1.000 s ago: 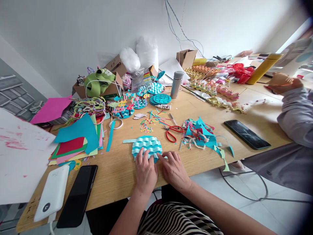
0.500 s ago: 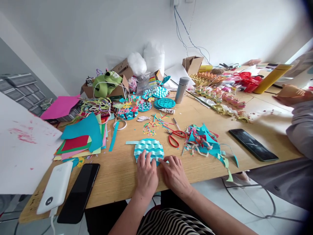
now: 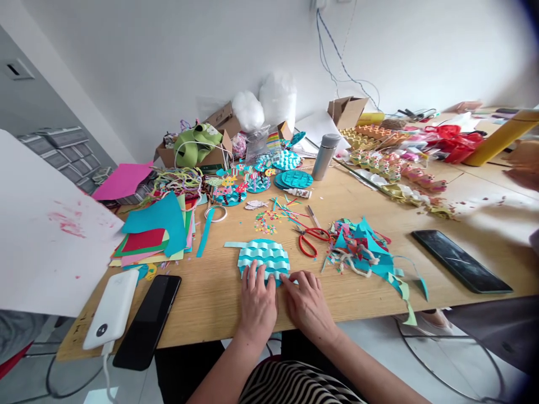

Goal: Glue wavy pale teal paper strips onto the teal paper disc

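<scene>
A round blue paper piece [image 3: 264,248] with rows of pale wavy paper strips lies flat in front of me. One pale strip [image 3: 234,244] sticks out past its left edge. My left hand [image 3: 259,297] rests on the lower part of the disc, its fingers stretched out and pressing down. At the lower right edge, my right hand [image 3: 309,297] has thumb and index finger pinched on the end of the lowest pale paper strip; a small tip shows beside the fingers. The hands partly cover the disc's lower edge.
Red-handled scissors [image 3: 308,249] and a pile of paper scraps [image 3: 360,247] lie to the right. A phone [image 3: 461,261] sits further right, near another person's hand [image 3: 522,165]. At left are coloured paper sheets [image 3: 155,224], a power bank [image 3: 112,308] and a black phone [image 3: 148,322].
The whole view has shifted, so the table's things appear slightly further right. Both hands stay at the lower edge of the disc with little visible change.
</scene>
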Motion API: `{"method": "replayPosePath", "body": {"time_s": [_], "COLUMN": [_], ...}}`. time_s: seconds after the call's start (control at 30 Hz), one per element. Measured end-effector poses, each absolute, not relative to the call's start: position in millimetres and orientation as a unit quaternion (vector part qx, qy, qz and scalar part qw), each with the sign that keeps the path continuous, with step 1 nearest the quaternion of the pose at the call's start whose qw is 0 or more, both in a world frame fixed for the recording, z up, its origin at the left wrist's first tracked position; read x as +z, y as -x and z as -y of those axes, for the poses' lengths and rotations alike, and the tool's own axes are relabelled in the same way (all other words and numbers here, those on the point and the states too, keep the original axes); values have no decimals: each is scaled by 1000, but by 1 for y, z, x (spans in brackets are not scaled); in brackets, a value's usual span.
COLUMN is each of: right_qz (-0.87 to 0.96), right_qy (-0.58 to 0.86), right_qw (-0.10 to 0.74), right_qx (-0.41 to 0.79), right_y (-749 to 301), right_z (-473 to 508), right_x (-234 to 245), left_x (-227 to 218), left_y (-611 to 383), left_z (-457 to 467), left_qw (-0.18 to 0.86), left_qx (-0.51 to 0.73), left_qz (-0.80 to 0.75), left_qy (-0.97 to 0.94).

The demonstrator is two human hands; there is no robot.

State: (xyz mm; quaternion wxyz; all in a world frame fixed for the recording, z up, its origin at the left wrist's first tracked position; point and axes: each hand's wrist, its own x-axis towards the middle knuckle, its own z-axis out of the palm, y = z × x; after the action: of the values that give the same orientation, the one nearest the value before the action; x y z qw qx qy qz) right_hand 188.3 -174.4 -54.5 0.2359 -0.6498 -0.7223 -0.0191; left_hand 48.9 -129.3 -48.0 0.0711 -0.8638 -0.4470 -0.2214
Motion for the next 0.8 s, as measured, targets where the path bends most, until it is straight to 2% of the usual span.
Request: {"method": "replayPosePath", "body": {"time_s": [0.43,0.63,0.8], "right_qz": [732,726,730], "right_qy": [645,649,642], "right_qw": [213,223,225], "right_qx": [-47,-49,-56], "right_y": [-187,-187,-187], "right_z": [172,172,173], "right_x": [-53,-56,-59], "left_x": [-46,-39,-37], "left_y": [-49,-35,-8], "left_z": [131,130,124], "left_qw": [32,-17,9], "left_qx": [-242,-314,-351], "left_qz": [456,468,486], "left_qy": [856,826,800]}}
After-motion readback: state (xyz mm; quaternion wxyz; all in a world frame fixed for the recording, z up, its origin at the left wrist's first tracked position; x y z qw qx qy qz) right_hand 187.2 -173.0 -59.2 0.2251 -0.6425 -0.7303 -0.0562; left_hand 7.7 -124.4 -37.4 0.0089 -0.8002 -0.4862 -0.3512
